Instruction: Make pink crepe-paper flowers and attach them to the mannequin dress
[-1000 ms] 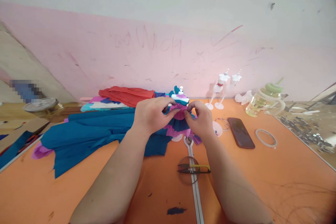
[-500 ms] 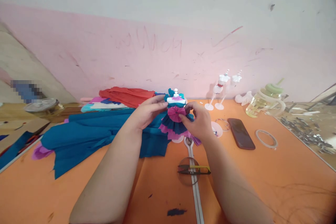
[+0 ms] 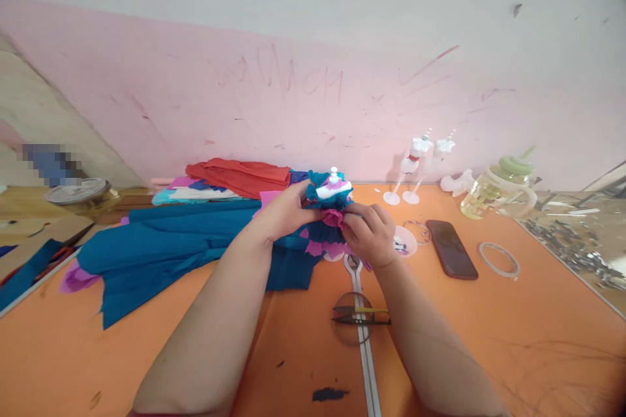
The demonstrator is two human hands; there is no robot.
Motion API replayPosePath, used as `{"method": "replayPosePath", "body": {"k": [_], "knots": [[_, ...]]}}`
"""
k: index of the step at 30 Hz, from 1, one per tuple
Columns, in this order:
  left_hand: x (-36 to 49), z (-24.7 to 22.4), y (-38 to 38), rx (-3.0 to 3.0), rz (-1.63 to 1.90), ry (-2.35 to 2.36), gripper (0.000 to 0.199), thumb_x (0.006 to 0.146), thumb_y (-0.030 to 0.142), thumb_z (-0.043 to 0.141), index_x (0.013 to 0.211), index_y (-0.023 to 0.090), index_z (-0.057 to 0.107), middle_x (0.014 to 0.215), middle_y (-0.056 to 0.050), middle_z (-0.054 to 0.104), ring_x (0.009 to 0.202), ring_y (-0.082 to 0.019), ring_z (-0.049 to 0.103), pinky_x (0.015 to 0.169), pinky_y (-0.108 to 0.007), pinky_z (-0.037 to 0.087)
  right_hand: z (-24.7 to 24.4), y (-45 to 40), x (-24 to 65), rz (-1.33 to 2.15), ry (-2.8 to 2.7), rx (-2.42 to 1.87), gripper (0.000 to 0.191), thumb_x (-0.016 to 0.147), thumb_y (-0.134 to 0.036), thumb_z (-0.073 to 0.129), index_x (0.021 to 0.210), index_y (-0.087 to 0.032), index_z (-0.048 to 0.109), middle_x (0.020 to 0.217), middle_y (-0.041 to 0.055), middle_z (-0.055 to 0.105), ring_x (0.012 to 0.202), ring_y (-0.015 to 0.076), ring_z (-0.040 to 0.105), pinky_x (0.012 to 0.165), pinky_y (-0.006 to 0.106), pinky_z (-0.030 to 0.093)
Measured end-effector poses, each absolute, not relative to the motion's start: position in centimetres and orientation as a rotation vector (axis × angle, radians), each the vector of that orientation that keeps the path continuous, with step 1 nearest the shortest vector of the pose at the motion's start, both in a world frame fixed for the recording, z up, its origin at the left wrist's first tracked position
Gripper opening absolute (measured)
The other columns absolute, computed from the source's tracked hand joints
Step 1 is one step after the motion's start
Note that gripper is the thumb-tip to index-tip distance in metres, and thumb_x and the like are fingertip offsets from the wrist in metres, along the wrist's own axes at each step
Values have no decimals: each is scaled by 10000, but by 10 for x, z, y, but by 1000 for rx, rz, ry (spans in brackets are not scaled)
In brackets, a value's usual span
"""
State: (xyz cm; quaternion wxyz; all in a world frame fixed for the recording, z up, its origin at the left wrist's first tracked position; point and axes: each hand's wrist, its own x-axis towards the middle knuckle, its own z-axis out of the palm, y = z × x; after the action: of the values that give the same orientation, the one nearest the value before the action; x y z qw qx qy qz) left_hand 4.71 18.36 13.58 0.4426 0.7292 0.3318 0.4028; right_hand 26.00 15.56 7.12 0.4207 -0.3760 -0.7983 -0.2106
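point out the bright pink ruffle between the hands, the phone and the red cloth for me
pink ruffle (image 3: 333, 217): head view, on its gathered front
phone (image 3: 452, 249): head view, on the middle of its dark screen
red cloth (image 3: 237, 177): head view, on the middle of its visible side

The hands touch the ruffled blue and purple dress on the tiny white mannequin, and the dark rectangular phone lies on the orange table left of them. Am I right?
Not quite: the head view shows the dark rectangular phone on the orange table to the right of the right hand, not left. That hand and the left hand do touch the ruffled blue and purple dress.
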Motion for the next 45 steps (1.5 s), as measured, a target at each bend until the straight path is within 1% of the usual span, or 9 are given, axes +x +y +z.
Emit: {"method": "replayPosePath", "body": {"k": [7,12,19,25,29,31,35,40,45], "knots": [[40,140,182,1920,966,878,331,713,232,802,1005,129,685,990,-57,741,952,-274,655,838,-375,537,67,151,260,-448,-2092,-920,112,930,-271,606,981,-328,688,1051,12,755,789,180,633,698,341,495],[36,137,187,1901,979,874,365,726,216,788,1065,124,688,1038,-53,741,971,-268,657,878,-383,531,90,147,245,-209,-1863,-910,99,908,-285,624,1001,-268,651,900,37,731,841,201,644,779,353,505],[40,138,185,1811,998,905,416,698,205,801,1087,123,679,1077,-91,735,1029,-304,658,900,-421,533,115,142,239,20,-1820,-1088,107,865,-346,661,908,-254,696,827,21,693,792,204,625,719,341,492],[42,132,190,1634,1140,719,621,680,190,755,1266,226,554,1098,-61,661,922,-204,655,745,-284,513,122,138,241,263,-1733,-1254,132,869,-385,671,895,-271,732,763,-17,700,647,167,582,594,305,434],[42,137,184,1758,1383,848,316,738,318,755,972,227,564,858,-2,584,742,-151,562,636,-258,429,127,136,242,135,-1713,-1326,126,866,-353,663,808,-251,707,741,-10,670,678,173,565,611,308,405],[43,143,177,1987,1278,1101,327,704,377,810,805,219,542,725,21,522,662,-150,494,604,-274,387,128,136,242,91,-1715,-1330,132,863,-348,663,789,-246,700,733,-6,658,691,177,558,621,309,398],[47,150,168,2127,1076,1309,319,681,387,821,718,229,546,688,8,581,658,-191,515,605,-309,383,127,138,245,141,-1705,-1317,151,866,-370,657,798,-244,708,701,-11,636,653,164,538,599,300,385],[47,144,175,2118,1150,1266,331,695,340,816,856,224,552,808,3,614,772,-201,584,724,-340,471,128,138,247,357,-1686,-1332,182,859,-402,661,795,-236,701,658,-30,604,618,147,529,585,290,393],[48,135,182,1789,1197,1135,838,603,359,907,1287,229,441,1147,-82,643,988,-224,663,841,-373,550,130,137,244,180,-1646,-1325,141,842,-364,681,820,-227,702,821,14,652,752,172,574,672,306,429]]}}
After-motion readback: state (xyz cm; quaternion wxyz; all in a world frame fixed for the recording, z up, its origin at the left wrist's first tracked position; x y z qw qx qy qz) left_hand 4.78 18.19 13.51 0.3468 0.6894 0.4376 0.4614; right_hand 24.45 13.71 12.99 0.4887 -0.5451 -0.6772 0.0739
